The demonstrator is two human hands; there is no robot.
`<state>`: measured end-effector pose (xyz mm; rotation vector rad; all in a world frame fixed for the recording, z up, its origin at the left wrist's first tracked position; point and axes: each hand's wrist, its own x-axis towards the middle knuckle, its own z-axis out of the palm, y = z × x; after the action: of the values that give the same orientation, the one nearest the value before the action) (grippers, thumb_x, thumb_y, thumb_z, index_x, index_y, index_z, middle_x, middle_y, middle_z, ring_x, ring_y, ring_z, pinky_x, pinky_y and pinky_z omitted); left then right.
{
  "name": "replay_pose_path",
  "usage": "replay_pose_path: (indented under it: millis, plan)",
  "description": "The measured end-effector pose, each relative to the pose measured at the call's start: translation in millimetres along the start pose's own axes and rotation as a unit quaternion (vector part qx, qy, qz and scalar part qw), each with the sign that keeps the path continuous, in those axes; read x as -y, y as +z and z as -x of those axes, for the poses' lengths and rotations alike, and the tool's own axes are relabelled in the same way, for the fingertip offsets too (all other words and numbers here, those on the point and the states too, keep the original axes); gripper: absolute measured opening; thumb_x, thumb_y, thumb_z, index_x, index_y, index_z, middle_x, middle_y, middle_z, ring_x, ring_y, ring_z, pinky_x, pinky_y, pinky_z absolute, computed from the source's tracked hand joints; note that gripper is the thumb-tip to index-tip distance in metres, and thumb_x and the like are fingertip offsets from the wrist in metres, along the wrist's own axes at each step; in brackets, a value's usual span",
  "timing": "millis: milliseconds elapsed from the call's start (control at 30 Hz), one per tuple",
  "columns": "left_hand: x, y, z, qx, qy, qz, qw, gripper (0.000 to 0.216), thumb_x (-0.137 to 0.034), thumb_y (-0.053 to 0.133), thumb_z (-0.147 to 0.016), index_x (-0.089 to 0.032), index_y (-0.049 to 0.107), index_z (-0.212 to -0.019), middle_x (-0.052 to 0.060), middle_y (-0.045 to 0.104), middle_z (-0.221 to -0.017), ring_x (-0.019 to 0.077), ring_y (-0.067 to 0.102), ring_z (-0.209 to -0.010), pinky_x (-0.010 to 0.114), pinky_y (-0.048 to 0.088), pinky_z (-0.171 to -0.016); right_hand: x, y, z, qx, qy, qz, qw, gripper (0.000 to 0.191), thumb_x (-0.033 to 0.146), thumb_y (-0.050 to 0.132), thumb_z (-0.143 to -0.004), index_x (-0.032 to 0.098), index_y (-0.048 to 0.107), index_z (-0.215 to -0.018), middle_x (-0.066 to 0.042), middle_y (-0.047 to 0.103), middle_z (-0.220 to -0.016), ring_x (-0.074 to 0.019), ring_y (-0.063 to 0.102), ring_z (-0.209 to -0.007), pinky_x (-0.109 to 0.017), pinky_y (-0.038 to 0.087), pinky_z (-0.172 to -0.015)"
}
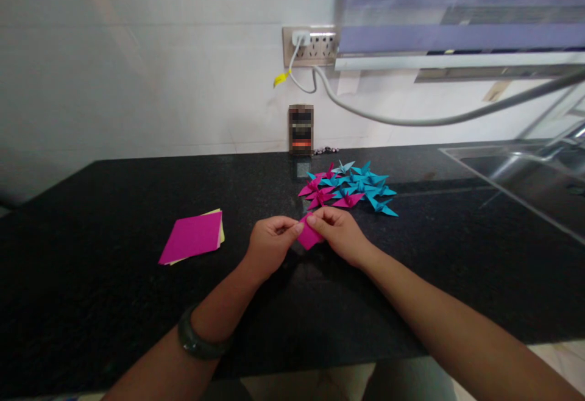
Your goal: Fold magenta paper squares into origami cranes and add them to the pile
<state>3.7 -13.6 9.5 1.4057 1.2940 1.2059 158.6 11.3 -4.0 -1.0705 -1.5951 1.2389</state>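
Between my two hands is a small folded piece of pink origami paper [310, 237], held just above the counter. My left hand [273, 241] pinches its left edge with thumb and fingers. On the other side, my right hand [340, 233] grips its upper right part, thumb on top. The finer folds are too small to make out. Right behind my hands lies a cluster of finished paper cranes, several blue [361, 188] and several pink [320, 195], with a pale one at the back. A stack of square paper [194, 236], pink on top with yellow edges below, rests to the left.
The black counter [114, 303] runs to a white wall. A phone-like object [301, 130] leans there beside a beaded strand [326, 150]. A grey hose [411, 122] crosses in front of the wall below the socket panel [315, 46]. At right is a sink [525, 175].
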Motion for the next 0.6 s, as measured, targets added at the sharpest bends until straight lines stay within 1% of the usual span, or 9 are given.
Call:
replay_pose_path:
  millis: [67, 167, 233, 300, 367, 400, 467, 533, 600]
  plan:
    - [0.8, -0.4, -0.7, -0.018, 0.001, -0.004, 1.000, 0.016, -0.030, 0.067, -0.062, -0.014, 0.068, -0.063, 0.002, 0.066, -0.058, 0.0136, 0.058, -0.054, 0.024, 0.045, -0.053, -1.0, -1.0, -0.1, 0.024, 0.008, 0.003, 1.000, 0.033, 0.047, 0.058, -0.072, 0.016, 0.051, -0.061, 0.004, 0.047, -0.052, -0.0072, 0.040, -0.047, -0.021, 0.033, -0.047]
    - [6.1, -1.8, -4.0, -0.059, 0.002, 0.018, 0.998, 0.018, -0.032, 0.067, -0.063, -0.014, 0.068, -0.065, 0.001, 0.066, -0.058, 0.0128, 0.057, -0.053, 0.023, 0.044, -0.053, -1.4, -5.0, -1.8, 0.028, 0.032, 0.014, 0.999, 0.035, 0.047, 0.058, -0.071, 0.015, 0.053, -0.058, 0.003, 0.050, -0.051, -0.0069, 0.042, -0.046, -0.020, 0.034, -0.046]
    - [10.8, -2.9, -6.9, -0.087, -0.001, 0.033, 0.996, 0.020, -0.032, 0.067, -0.063, -0.013, 0.067, -0.066, 0.001, 0.064, -0.057, 0.0115, 0.055, -0.052, 0.022, 0.042, -0.052, -0.6, -8.3, -3.4, 0.015, 0.050, 0.009, 0.999, 0.035, 0.047, 0.059, -0.070, 0.015, 0.053, -0.058, 0.002, 0.052, -0.052, -0.0066, 0.042, -0.046, -0.020, 0.035, -0.046]
    - [13.9, -3.3, -9.0, -0.104, -0.014, 0.049, 0.993, 0.020, -0.033, 0.068, -0.063, -0.013, 0.067, -0.067, 0.000, 0.062, -0.055, 0.0101, 0.053, -0.051, 0.021, 0.041, -0.051, 0.7, -10.0, -4.4, -0.015, 0.064, -0.008, 0.998, 0.035, 0.048, 0.060, -0.069, 0.015, 0.053, -0.060, 0.001, 0.054, -0.056, -0.0065, 0.044, -0.047, -0.019, 0.036, -0.046]
    - [14.0, -2.6, -9.2, -0.093, -0.030, 0.072, 0.993, 0.021, -0.033, 0.068, -0.062, -0.012, 0.066, -0.067, 0.000, 0.062, -0.055, 0.0094, 0.052, -0.050, 0.021, 0.041, -0.051, 1.8, -8.3, -3.9, -0.033, 0.070, -0.035, 0.996, 0.034, 0.048, 0.062, -0.067, 0.015, 0.055, -0.066, 0.001, 0.055, -0.060, -0.0068, 0.045, -0.049, -0.019, 0.037, -0.045]
    - [13.1, -1.8, -8.5, -0.078, -0.037, 0.082, 0.993, 0.021, -0.033, 0.069, -0.062, -0.012, 0.066, -0.067, 0.000, 0.062, -0.056, 0.0093, 0.052, -0.051, 0.021, 0.041, -0.052, 2.2, -6.3, -2.9, -0.025, 0.073, -0.047, 0.996, 0.034, 0.048, 0.063, -0.066, 0.015, 0.056, -0.070, 0.001, 0.056, -0.062, -0.0069, 0.047, -0.051, -0.018, 0.037, -0.045]
    - [10.3, 0.0, -6.4, -0.043, -0.042, 0.095, 0.994, 0.021, -0.033, 0.069, -0.062, -0.012, 0.066, -0.066, 0.000, 0.063, -0.056, 0.0095, 0.053, -0.051, 0.021, 0.042, -0.053, 2.2, -1.1, -0.6, 0.015, 0.078, -0.062, 0.995, 0.035, 0.046, 0.067, -0.063, 0.014, 0.059, -0.074, 0.001, 0.056, -0.063, -0.0069, 0.048, -0.052, -0.018, 0.038, -0.046]
    - [8.0, 1.1, -4.7, -0.021, -0.038, 0.100, 0.994, 0.020, -0.032, 0.070, -0.061, -0.012, 0.066, -0.064, 0.000, 0.064, -0.057, 0.0101, 0.054, -0.053, 0.022, 0.043, -0.054, 1.4, 2.8, 1.3, 0.046, 0.086, -0.063, 0.993, 0.033, 0.043, 0.070, -0.060, 0.013, 0.059, -0.071, 0.002, 0.056, -0.060, -0.0064, 0.047, -0.050, -0.019, 0.038, -0.047]
    - [7.5, 0.9, -4.7, -0.030, -0.032, 0.094, 0.995, 0.019, -0.031, 0.070, -0.061, -0.013, 0.066, -0.064, 0.000, 0.063, -0.056, 0.0099, 0.053, -0.052, 0.022, 0.043, -0.054, 0.6, 2.7, 1.3, 0.053, 0.095, -0.054, 0.993, 0.032, 0.041, 0.071, -0.059, 0.012, 0.058, -0.065, 0.002, 0.055, -0.056, -0.0062, 0.046, -0.048, -0.020, 0.038, -0.048]
